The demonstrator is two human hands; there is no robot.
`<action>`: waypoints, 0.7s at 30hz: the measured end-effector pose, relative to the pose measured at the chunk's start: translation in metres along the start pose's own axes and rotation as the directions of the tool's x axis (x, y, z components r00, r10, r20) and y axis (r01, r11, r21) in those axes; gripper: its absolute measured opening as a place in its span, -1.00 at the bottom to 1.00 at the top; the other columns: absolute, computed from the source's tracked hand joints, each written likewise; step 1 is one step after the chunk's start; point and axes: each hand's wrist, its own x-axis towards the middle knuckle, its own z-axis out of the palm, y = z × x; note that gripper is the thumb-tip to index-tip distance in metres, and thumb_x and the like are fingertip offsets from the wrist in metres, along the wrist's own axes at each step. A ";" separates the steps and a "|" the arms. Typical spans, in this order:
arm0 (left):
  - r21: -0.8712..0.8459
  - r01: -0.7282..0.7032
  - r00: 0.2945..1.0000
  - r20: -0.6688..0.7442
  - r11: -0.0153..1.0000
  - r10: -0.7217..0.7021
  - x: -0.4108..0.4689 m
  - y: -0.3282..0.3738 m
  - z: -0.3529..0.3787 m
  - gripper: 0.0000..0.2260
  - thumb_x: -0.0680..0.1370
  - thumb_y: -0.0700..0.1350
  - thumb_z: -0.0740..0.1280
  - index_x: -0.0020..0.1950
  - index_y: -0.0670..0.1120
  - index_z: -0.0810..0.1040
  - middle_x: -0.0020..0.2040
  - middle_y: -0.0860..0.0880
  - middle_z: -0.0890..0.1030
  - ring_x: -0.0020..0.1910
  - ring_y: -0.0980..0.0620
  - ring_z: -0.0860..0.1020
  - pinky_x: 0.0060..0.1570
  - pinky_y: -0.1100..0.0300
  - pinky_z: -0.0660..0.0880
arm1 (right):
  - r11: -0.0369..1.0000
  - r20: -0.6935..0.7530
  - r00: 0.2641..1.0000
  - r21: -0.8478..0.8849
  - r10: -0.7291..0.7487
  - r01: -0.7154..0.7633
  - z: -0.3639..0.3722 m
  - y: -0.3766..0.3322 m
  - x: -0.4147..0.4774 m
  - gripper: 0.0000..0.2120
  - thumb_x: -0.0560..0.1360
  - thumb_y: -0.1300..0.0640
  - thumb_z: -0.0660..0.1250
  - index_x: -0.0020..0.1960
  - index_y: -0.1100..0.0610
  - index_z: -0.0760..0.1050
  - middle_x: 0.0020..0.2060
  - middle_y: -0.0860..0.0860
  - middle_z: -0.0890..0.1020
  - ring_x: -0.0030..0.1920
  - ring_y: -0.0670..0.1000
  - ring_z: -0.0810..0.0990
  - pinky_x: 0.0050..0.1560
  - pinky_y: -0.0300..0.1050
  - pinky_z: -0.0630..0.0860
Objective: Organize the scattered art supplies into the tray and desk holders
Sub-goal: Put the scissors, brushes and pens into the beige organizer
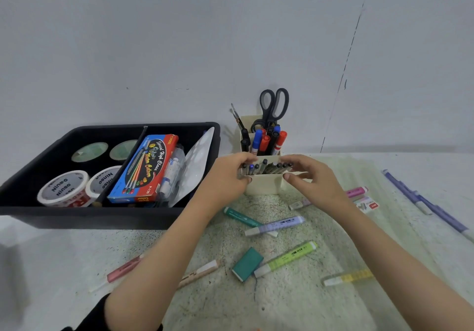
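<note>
Pens (266,167) bunched upright at front pocket of holder (264,185). Left hand (225,176) and right hand (314,178): grip pinching bunch at either side. Pens light, stiff, smooth, likely to fan apart; squeeze mid-barrel. Highlighters (287,256) loose on surface (282,305).

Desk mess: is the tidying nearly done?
Partly. Tape rolls and paint box are in the tray; scissors and markers stand in the holder. The left hand and right hand hold the pens at its front compartment. Highlighters and a teal eraser lie loose.
</note>
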 end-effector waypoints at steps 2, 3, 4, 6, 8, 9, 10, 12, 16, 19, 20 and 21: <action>0.018 -0.014 1.000 -0.008 1.000 0.014 -0.007 0.001 -0.001 -0.48 0.46 -0.31 0.37 0.38 0.02 0.40 0.25 0.04 0.52 0.20 0.18 0.44 0.18 0.36 0.30 | 1.000 -0.023 0.999 -0.005 0.024 -0.024 0.003 -0.002 -0.007 -0.59 0.48 0.21 0.36 0.26 -0.11 0.43 0.10 -0.22 0.54 0.09 -0.15 0.53 0.10 -0.18 0.49; 0.033 -0.037 0.999 -0.022 0.999 0.037 -0.011 0.001 -0.002 -0.46 0.46 -0.30 0.36 0.40 0.03 0.37 0.28 0.05 0.50 0.25 0.17 0.41 0.20 0.35 0.27 | 0.999 -0.053 0.998 -0.005 0.040 -0.041 0.006 -0.003 -0.011 -0.56 0.49 0.21 0.36 0.30 -0.09 0.39 0.13 -0.20 0.51 0.10 -0.14 0.52 0.10 -0.18 0.47; 0.053 -0.061 0.997 -0.041 0.997 0.063 -0.016 0.001 -0.003 -0.45 0.47 -0.29 0.36 0.41 0.03 0.35 0.31 0.06 0.47 0.28 0.18 0.38 0.23 0.36 0.24 | 0.998 -0.097 0.994 -0.004 0.059 -0.060 0.009 -0.005 -0.016 -0.55 0.49 0.21 0.35 0.33 -0.07 0.37 0.15 -0.17 0.49 0.09 -0.12 0.50 0.09 -0.18 0.45; 0.087 -0.101 0.990 -0.089 0.991 0.109 -0.031 0.001 -0.008 -0.47 0.49 -0.26 0.34 0.42 0.02 0.34 0.32 0.12 0.43 0.28 0.28 0.31 0.23 0.45 0.17 | 0.995 -0.193 0.976 0.003 0.100 -0.101 0.017 -0.007 -0.028 -0.56 0.50 0.21 0.33 0.34 -0.04 0.35 0.16 -0.13 0.48 0.09 -0.10 0.49 0.08 -0.14 0.46; 0.083 -0.129 0.974 -0.176 0.988 0.142 -0.050 -0.002 -0.013 -0.52 0.50 -0.27 0.34 0.38 0.00 0.39 0.25 0.17 0.45 0.22 0.35 0.31 0.21 0.56 0.17 | 0.991 -0.251 0.959 0.022 0.132 -0.131 0.027 -0.012 -0.043 -0.57 0.50 0.21 0.32 0.33 -0.03 0.35 0.13 -0.11 0.49 0.08 -0.07 0.50 0.07 -0.10 0.48; 0.079 -0.136 0.960 -0.234 0.988 0.151 -0.061 -0.004 -0.015 -0.56 0.49 -0.28 0.35 0.34 -0.01 0.44 0.19 0.18 0.47 0.19 0.34 0.36 0.20 0.55 0.23 | 0.991 -0.254 0.958 0.022 0.133 -0.132 0.033 -0.014 -0.051 -0.57 0.50 0.22 0.32 0.32 -0.02 0.35 0.12 -0.10 0.50 0.08 -0.05 0.50 0.05 -0.11 0.48; 0.081 -0.137 0.943 -0.293 0.987 0.155 -0.073 -0.006 -0.018 -0.60 0.48 -0.29 0.36 0.29 -0.03 0.49 0.13 0.18 0.50 0.14 0.31 0.43 0.19 0.51 0.31 | 0.992 -0.238 0.963 0.014 0.127 -0.127 0.039 -0.016 -0.060 -0.58 0.49 0.24 0.32 0.31 -0.01 0.37 0.11 -0.10 0.51 0.08 -0.04 0.51 0.03 -0.17 0.48; 0.091 -0.142 0.906 -0.390 0.986 0.166 -0.097 -0.015 -0.025 -0.67 0.45 -0.32 0.39 0.18 -0.07 0.56 0.03 0.14 0.55 0.05 0.27 0.51 0.10 0.46 0.42 | 0.994 -0.180 0.978 -0.010 0.108 -0.112 0.054 -0.024 -0.079 -0.59 0.49 0.27 0.32 0.29 0.00 0.39 0.09 -0.09 0.52 0.08 -0.06 0.50 -0.04 -0.39 0.40; 0.071 -0.075 0.848 -0.520 0.995 0.102 -0.150 -0.038 -0.043 -0.70 0.42 -0.38 0.41 0.09 -0.10 0.60 -0.07 0.13 0.59 -0.01 0.29 0.53 -0.03 0.52 0.41 | 0.998 -0.099 0.995 -0.051 0.023 -0.028 0.088 -0.042 -0.112 -0.58 0.48 0.27 0.34 0.22 -0.11 0.38 0.07 -0.12 0.55 0.08 -0.14 0.50 0.00 -0.49 0.32; 0.044 0.039 0.763 -0.647 0.998 -0.001 -0.196 -0.058 -0.059 -0.74 0.42 -0.40 0.40 -0.01 -0.09 0.63 -0.12 0.13 0.61 -0.06 0.31 0.53 -0.08 0.54 0.40 | 0.998 -0.037 0.999 -0.063 -0.033 0.031 0.120 -0.059 -0.129 -0.62 0.47 0.17 0.31 0.24 -0.10 0.39 0.07 -0.18 0.54 0.11 -0.23 0.47 0.12 -0.41 0.34; 0.054 0.059 0.734 -0.679 0.997 -0.006 -0.212 -0.064 -0.065 -0.76 0.42 -0.40 0.40 -0.04 -0.09 0.63 -0.13 0.12 0.61 -0.08 0.32 0.53 -0.07 0.53 0.41 | 0.997 -0.008 0.999 -0.058 -0.047 0.047 0.133 -0.066 -0.133 -0.63 0.46 0.14 0.30 0.24 -0.08 0.40 0.07 -0.18 0.54 0.12 -0.22 0.48 0.15 -0.34 0.36; 0.074 0.078 0.711 -0.703 0.994 -0.004 -0.229 -0.071 -0.071 -0.77 0.43 -0.39 0.38 -0.06 -0.08 0.62 -0.14 0.11 0.61 -0.09 0.32 0.53 -0.05 0.52 0.41 | 0.997 0.018 0.998 -0.052 -0.064 0.065 0.145 -0.073 -0.137 -0.62 0.45 0.12 0.28 0.25 -0.07 0.40 0.06 -0.16 0.55 0.11 -0.18 0.49 0.15 -0.27 0.39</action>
